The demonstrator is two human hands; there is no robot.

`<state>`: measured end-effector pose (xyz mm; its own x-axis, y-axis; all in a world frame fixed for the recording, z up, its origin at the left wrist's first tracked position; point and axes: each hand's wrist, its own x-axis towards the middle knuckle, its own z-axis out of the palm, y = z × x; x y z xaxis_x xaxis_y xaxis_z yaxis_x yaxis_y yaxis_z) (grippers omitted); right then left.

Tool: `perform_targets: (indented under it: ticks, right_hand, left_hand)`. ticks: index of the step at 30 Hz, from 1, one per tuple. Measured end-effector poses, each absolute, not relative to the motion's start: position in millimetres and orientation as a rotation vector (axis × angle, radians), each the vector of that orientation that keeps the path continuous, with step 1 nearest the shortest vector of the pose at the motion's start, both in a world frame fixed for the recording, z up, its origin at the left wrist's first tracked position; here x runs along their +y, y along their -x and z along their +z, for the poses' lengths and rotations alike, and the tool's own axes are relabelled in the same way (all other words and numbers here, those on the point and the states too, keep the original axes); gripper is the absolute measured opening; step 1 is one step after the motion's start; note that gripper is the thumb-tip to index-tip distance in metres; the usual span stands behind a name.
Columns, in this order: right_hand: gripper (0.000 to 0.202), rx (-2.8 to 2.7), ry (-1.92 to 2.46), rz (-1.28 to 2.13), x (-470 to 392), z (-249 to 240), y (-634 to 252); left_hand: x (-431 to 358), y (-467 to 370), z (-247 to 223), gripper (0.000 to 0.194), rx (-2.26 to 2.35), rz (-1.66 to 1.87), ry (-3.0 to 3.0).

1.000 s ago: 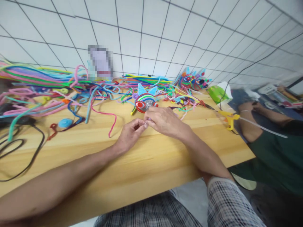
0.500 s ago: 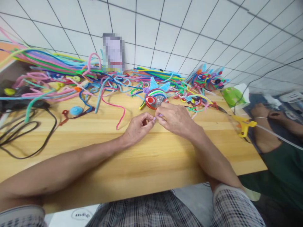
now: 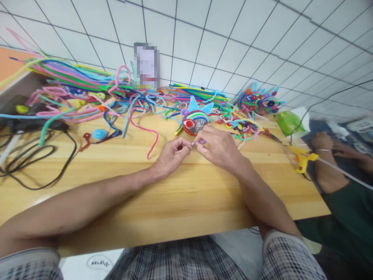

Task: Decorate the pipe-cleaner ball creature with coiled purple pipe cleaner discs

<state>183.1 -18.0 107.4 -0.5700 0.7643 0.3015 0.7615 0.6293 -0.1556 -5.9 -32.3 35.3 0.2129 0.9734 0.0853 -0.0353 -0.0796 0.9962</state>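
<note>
My left hand pinches one end of a short purple pipe cleaner between thumb and fingertips. Close beside it, my right hand has its fingers closed on the same purple piece, covering most of it. Just behind the right hand stands a decorated ball-like figure with striped pipe-cleaner bands, a red eye, a silver glitter patch and two blue pointed ears. Its lower right part is hidden by my right hand. A bent pink-red pipe cleaner lies on the wooden table, left of the figure.
Heaped pipe cleaners line the wall. Two similar figures stand at the back right near a green packet. A yellow glue gun sits by the right edge, beside another person's arm. Black cable coils at left.
The view has shifted slightly, so most things sit a little further right. Both hands keep hold of the purple pipe cleaner; a bit more of it shows under my right fingers.
</note>
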Motion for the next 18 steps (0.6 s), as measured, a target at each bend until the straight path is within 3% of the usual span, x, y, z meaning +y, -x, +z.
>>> perform_targets:
  ticks: [9,18]
  right_hand:
    - [0.013,-2.195,1.244,0.121,-20,96,-170]
    - [0.012,-2.004,1.206,0.539,-18,103,-168]
  left_hand:
    - [-28,5,48,0.021,0.962,1.215,-0.971]
    - [-27,7,53,0.024,0.898,1.252,-0.992]
